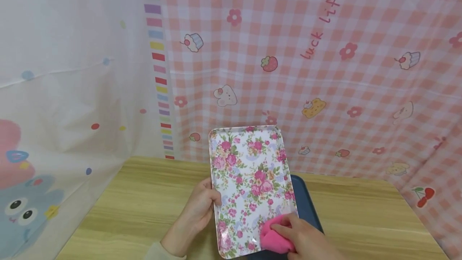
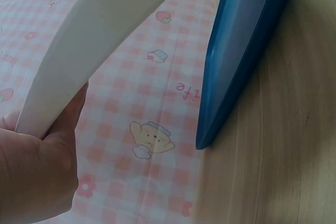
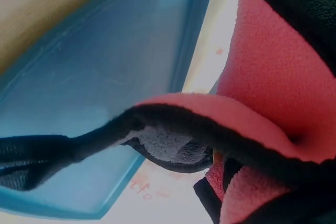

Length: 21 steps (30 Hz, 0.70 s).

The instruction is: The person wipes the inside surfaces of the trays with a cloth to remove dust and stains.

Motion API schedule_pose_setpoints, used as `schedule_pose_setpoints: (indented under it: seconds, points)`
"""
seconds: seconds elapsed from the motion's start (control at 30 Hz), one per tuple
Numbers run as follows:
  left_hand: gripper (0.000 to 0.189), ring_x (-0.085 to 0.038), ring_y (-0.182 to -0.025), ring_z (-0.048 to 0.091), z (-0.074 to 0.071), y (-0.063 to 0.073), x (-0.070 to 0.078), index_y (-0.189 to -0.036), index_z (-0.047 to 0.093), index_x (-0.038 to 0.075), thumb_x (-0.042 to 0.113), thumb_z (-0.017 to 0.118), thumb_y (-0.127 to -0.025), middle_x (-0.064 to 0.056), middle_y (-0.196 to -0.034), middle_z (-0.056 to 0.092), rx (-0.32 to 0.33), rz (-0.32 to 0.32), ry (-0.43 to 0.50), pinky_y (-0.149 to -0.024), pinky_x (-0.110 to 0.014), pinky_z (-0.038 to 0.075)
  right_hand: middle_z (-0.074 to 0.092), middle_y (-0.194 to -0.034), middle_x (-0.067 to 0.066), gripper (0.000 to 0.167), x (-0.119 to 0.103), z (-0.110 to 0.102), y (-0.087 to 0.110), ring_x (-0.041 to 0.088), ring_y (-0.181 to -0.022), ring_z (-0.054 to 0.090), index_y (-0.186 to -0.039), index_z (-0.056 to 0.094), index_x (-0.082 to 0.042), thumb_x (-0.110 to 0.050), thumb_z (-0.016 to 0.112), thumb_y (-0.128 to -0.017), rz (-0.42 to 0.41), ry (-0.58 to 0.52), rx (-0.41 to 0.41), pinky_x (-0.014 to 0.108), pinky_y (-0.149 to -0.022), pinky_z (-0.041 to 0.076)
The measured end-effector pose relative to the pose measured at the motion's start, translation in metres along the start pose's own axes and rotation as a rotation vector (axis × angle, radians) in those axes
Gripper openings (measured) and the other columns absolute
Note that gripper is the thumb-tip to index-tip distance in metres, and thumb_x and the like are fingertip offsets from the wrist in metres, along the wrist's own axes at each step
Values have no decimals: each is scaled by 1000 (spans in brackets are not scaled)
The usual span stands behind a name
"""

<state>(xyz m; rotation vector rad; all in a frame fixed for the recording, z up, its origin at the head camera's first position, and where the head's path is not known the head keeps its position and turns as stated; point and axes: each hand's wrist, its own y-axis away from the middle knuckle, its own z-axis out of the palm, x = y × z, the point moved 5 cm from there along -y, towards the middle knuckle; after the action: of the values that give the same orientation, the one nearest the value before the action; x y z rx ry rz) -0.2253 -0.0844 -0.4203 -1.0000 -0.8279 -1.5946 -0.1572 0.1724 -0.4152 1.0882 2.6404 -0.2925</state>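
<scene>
A white tray with a pink floral print (image 1: 243, 164) is held up at a tilt in the head view. My left hand (image 1: 197, 208) grips its left edge, thumb over the front; the left wrist view shows the same hand (image 2: 39, 169) at the tray's pale edge. On the lower right of the floral face, my right hand (image 1: 308, 238) holds a bunched pink cloth (image 1: 272, 239) against the surface. The right wrist view has the cloth (image 3: 273, 72) up close, with black edging and a grey underside; the fingers are hidden there.
Behind and below the floral tray, a dark blue tray (image 1: 306, 200) lies on the wood-grain table (image 1: 357, 212). A pink checked curtain (image 1: 245, 39) hangs along the back, and a white printed curtain (image 1: 72, 51) is at the left.
</scene>
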Motion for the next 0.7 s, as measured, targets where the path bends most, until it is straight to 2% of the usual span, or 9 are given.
schedule_pose_setpoints:
  seconds: [0.27, 0.43, 0.57, 0.7]
  points:
    - [80, -27, -112, 63, 0, -1, 0, -142, 43, -17, -15, 48, -62, -21, -132, 58, 7, 5, 1, -96, -32, 54, 61, -118, 4, 49, -17, 9, -12, 9, -97, 58, -129, 74, -14, -14, 84, -82, -15, -17, 23, 25, -73, 54]
    - [80, -26, -111, 63, 1, -1, 0, -141, 44, -17, -15, 47, -61, -21, -131, 59, 11, 13, 2, -94, -31, 55, 62, -121, 4, 43, -33, 14, -23, 8, -100, 59, -130, 74, -16, -35, 78, -92, -59, -9, 57, 25, -77, 55]
    - [81, -26, -111, 63, 2, -1, -1, -141, 44, -17, -15, 46, -60, -22, -130, 59, 14, 16, 5, -94, -31, 55, 60, -116, 1, 49, -46, 16, -31, 6, -99, 58, -128, 74, -18, -53, 71, -94, -135, 40, 105, 22, -76, 54]
    - [79, -26, -110, 63, 2, -1, -1, -139, 45, -17, -15, 46, -60, -21, -128, 60, 20, 17, 0, -93, -31, 55, 57, -113, -3, 50, -57, 18, -38, 5, -96, 55, -127, 74, -20, -58, 67, -95, -172, 59, 129, 21, -75, 52]
